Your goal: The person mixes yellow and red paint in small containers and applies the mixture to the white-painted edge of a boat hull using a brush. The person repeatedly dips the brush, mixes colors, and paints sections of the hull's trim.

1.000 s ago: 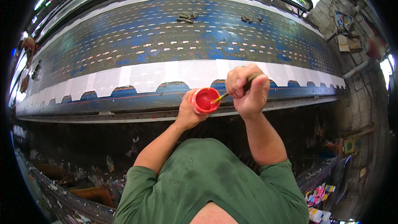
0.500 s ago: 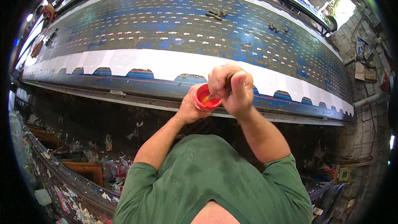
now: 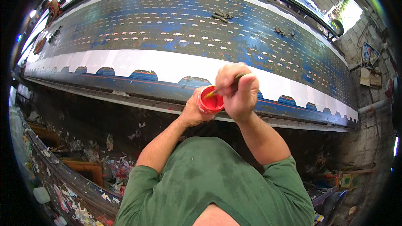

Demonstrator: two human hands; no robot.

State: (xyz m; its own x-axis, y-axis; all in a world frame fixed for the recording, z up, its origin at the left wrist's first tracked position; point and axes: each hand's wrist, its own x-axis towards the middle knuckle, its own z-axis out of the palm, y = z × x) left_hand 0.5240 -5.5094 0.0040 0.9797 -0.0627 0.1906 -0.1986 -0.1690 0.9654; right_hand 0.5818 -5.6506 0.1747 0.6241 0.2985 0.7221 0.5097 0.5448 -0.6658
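Note:
My left hand (image 3: 193, 111) is wrapped round the side of a small open jar (image 3: 207, 110), its mouth tipped toward me. Red paint (image 3: 214, 102) coats the inside. Over the jar's right side, my right hand (image 3: 238, 96) grips a thin stick (image 3: 210, 94), yellowish low down and dark near the top. The stick's lower end reaches into the jar; whether it carries bristles I cannot tell. Just beyond both hands, a row of white pieces with curved cutouts (image 3: 167, 62) lies along the near edge of a long table (image 3: 125, 25).
Dark cylindrical pieces (image 3: 221, 17) and a smaller cluster (image 3: 279, 31) lie on the table. At the far left stands another person (image 3: 53, 9). A rail (image 3: 100, 91) runs along the table's front. Wooden frames (image 3: 86, 168) and paint-stained scraps (image 3: 77, 203) sit at lower left.
My right hand has shifted slightly right, and the stick's angle in the jar has changed. The jar stays in my left hand. The whole view has moved a little.

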